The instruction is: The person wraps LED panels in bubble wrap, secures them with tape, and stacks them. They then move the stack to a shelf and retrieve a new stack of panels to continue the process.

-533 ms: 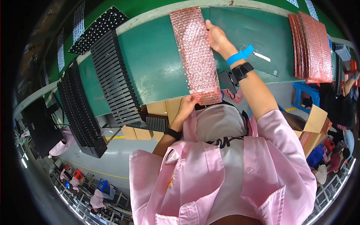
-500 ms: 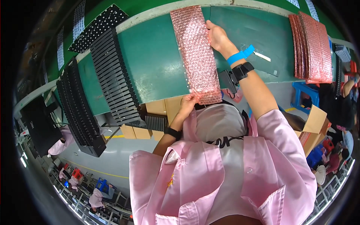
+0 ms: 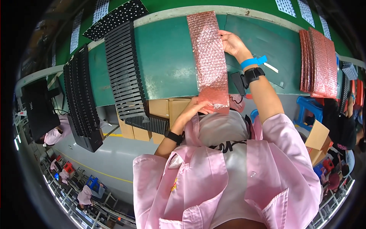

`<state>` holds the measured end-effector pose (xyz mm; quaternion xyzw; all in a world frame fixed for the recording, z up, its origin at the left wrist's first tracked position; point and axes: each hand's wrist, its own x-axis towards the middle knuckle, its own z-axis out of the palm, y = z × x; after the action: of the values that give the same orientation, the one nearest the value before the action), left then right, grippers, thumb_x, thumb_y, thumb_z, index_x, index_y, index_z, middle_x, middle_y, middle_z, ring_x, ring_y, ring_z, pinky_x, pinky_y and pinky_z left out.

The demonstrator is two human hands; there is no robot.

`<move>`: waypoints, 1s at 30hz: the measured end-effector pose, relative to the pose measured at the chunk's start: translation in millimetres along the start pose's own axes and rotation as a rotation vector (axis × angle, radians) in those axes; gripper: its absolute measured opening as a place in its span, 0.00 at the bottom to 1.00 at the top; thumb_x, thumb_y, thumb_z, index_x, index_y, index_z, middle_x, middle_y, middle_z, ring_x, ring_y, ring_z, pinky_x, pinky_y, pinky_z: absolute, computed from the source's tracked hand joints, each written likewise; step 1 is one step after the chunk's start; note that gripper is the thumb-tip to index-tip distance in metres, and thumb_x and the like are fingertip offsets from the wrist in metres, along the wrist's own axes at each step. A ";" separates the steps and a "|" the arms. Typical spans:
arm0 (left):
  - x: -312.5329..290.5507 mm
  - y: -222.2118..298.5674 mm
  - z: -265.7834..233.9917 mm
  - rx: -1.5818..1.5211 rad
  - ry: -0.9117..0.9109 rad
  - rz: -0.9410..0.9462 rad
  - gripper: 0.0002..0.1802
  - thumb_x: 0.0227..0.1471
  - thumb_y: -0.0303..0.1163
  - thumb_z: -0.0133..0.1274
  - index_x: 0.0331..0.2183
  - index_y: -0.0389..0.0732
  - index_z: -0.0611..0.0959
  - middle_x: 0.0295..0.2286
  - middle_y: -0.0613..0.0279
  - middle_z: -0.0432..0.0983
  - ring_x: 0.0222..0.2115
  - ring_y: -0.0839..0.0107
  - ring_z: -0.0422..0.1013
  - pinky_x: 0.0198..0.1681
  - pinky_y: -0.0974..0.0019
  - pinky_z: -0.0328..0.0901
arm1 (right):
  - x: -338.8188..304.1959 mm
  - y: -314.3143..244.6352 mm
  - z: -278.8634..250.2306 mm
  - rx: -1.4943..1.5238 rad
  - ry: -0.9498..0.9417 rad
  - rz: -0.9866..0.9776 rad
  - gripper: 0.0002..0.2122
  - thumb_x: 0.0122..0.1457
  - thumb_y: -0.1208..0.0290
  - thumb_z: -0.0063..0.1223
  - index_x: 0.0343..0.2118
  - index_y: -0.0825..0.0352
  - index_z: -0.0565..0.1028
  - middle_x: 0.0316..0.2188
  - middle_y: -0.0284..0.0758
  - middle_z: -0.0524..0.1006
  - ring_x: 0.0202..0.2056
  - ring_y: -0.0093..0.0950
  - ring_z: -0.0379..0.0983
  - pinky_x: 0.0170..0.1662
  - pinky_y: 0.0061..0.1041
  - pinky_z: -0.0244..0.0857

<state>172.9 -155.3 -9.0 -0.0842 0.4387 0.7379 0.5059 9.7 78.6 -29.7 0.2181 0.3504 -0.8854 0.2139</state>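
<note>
A long pink bubble wrap bag [image 3: 209,57] lies lengthwise across the green bench, its near end reaching over the front edge toward my body. At that near end my left hand [image 3: 195,108] is closed on the bag's left corner, fingers lying across the plastic. My right hand [image 3: 233,44] is at the far part of the bag's right edge, thumb and fingers pinching the side. Whether anything lies inside the bag cannot be made out.
Rows of black slotted keyboard-like strips [image 3: 124,68] and further black strips [image 3: 80,95] stand left on the bench [image 3: 164,53]. A stack of pink bubble wrap bags [image 3: 320,63] sits at the right. Cardboard boxes [image 3: 179,108] are below the front edge; a blue stool [image 3: 309,110] stands right.
My left hand has moved further across the bag's near end, and that end looks flatter. My right hand remains at the right edge, slightly nearer to me. The whole view has shifted a little.
</note>
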 end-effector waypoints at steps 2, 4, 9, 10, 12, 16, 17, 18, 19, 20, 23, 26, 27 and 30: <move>3.4 -0.9 -4.1 0.192 -0.069 -0.040 0.11 0.42 0.26 0.48 0.32 0.33 0.73 0.27 0.59 0.72 0.27 0.72 0.71 0.28 0.74 0.65 | -3.9 0.8 6.1 -0.002 -0.013 -0.006 0.12 0.49 0.83 0.34 0.38 0.74 0.61 0.34 0.41 0.69 0.33 0.30 0.68 0.38 0.27 0.64; 7.6 -7.9 -8.6 0.226 -0.078 -0.009 0.10 0.42 0.25 0.48 0.32 0.33 0.73 0.26 0.59 0.72 0.27 0.72 0.71 0.28 0.74 0.65 | -4.3 3.0 5.3 -0.076 -0.055 -0.023 0.12 0.48 0.84 0.36 0.39 0.72 0.61 0.33 0.40 0.69 0.33 0.29 0.68 0.38 0.26 0.64; 17.0 -25.5 -12.3 0.321 -0.068 0.066 0.10 0.42 0.21 0.45 0.32 0.34 0.74 0.25 0.60 0.72 0.27 0.73 0.70 0.27 0.75 0.65 | -6.3 6.7 20.2 -0.314 0.076 -0.113 0.17 0.46 0.86 0.37 0.41 0.68 0.61 0.30 0.37 0.70 0.28 0.25 0.69 0.32 0.22 0.65; 18.1 -25.3 -9.3 0.334 -0.052 0.073 0.10 0.42 0.20 0.44 0.32 0.34 0.74 0.25 0.60 0.72 0.26 0.73 0.70 0.27 0.75 0.65 | -3.7 8.1 18.8 -0.310 0.080 -0.118 0.17 0.46 0.86 0.37 0.41 0.68 0.61 0.30 0.37 0.70 0.28 0.25 0.69 0.32 0.22 0.65; 17.8 -25.8 -2.8 0.292 -0.042 0.064 0.10 0.43 0.20 0.43 0.32 0.35 0.74 0.25 0.60 0.72 0.26 0.74 0.70 0.27 0.75 0.65 | 2.1 12.3 17.6 -0.274 0.102 -0.142 0.17 0.46 0.87 0.38 0.41 0.66 0.62 0.29 0.36 0.71 0.28 0.24 0.68 0.30 0.21 0.65; 19.2 -29.3 -3.9 0.230 0.002 0.031 0.09 0.45 0.22 0.42 0.33 0.36 0.73 0.25 0.61 0.72 0.26 0.75 0.70 0.28 0.74 0.65 | 7.4 15.0 17.2 -0.227 0.124 -0.160 0.17 0.46 0.87 0.38 0.41 0.66 0.63 0.28 0.35 0.71 0.28 0.24 0.68 0.28 0.21 0.65; 20.4 -31.1 -7.0 0.261 0.012 0.005 0.09 0.46 0.24 0.43 0.34 0.36 0.72 0.26 0.61 0.72 0.26 0.74 0.70 0.28 0.74 0.66 | 9.0 15.3 18.8 -0.213 0.129 -0.162 0.17 0.46 0.87 0.39 0.41 0.67 0.63 0.28 0.35 0.71 0.28 0.24 0.69 0.27 0.21 0.65; 21.2 -33.2 -9.8 0.292 0.022 -0.020 0.09 0.47 0.26 0.43 0.35 0.36 0.71 0.27 0.61 0.72 0.26 0.74 0.70 0.28 0.73 0.66 | 10.8 15.1 20.6 -0.214 0.125 -0.162 0.17 0.46 0.87 0.39 0.41 0.67 0.63 0.28 0.35 0.71 0.28 0.24 0.69 0.27 0.21 0.65; 21.4 -36.1 -11.5 0.292 0.026 -0.016 0.09 0.47 0.26 0.43 0.35 0.36 0.71 0.27 0.61 0.72 0.26 0.74 0.70 0.28 0.73 0.66 | 12.3 15.0 22.3 -0.201 0.117 -0.164 0.17 0.46 0.87 0.38 0.41 0.67 0.63 0.28 0.36 0.71 0.28 0.24 0.68 0.27 0.22 0.65; 19.3 -30.1 -4.2 0.296 0.053 -0.034 0.09 0.47 0.27 0.43 0.33 0.36 0.73 0.25 0.62 0.72 0.25 0.75 0.69 0.27 0.74 0.65 | 12.3 14.3 23.3 -0.188 0.113 -0.165 0.17 0.46 0.87 0.38 0.41 0.68 0.63 0.28 0.36 0.70 0.27 0.24 0.68 0.27 0.22 0.65; 13.1 -25.2 4.9 0.301 0.111 -0.067 0.09 0.46 0.28 0.42 0.29 0.35 0.75 0.22 0.64 0.72 0.23 0.77 0.68 0.27 0.74 0.64 | 15.8 6.8 26.9 -0.192 0.154 -0.178 0.17 0.46 0.87 0.38 0.42 0.68 0.61 0.29 0.37 0.70 0.28 0.25 0.68 0.29 0.23 0.66; 9.6 -33.6 0.9 0.794 -0.085 -0.047 0.12 0.46 0.34 0.44 0.25 0.34 0.75 0.19 0.65 0.71 0.20 0.79 0.66 0.25 0.73 0.62 | 22.8 -3.3 26.5 -0.221 0.254 -0.211 0.18 0.46 0.88 0.37 0.43 0.68 0.59 0.30 0.38 0.69 0.29 0.26 0.68 0.32 0.24 0.66; 8.9 -33.5 0.5 0.795 -0.088 -0.047 0.12 0.46 0.34 0.44 0.25 0.34 0.75 0.19 0.65 0.71 0.20 0.79 0.66 0.25 0.73 0.62 | 26.1 -6.4 25.9 -0.236 0.252 -0.201 0.19 0.46 0.88 0.37 0.43 0.68 0.59 0.30 0.38 0.69 0.29 0.26 0.68 0.31 0.24 0.66; 5.4 -31.3 -0.4 0.654 -0.050 -0.200 0.16 0.46 0.39 0.45 0.21 0.35 0.75 0.17 0.69 0.69 0.21 0.83 0.61 0.27 0.74 0.59 | 31.4 -10.5 24.7 -0.264 0.248 -0.178 0.19 0.46 0.87 0.37 0.44 0.68 0.58 0.29 0.39 0.69 0.29 0.26 0.68 0.31 0.24 0.66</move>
<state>195.9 -148.7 -29.9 0.0582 0.6291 0.5067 0.5866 -27.3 60.8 -24.7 0.2635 0.5050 -0.8136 0.1166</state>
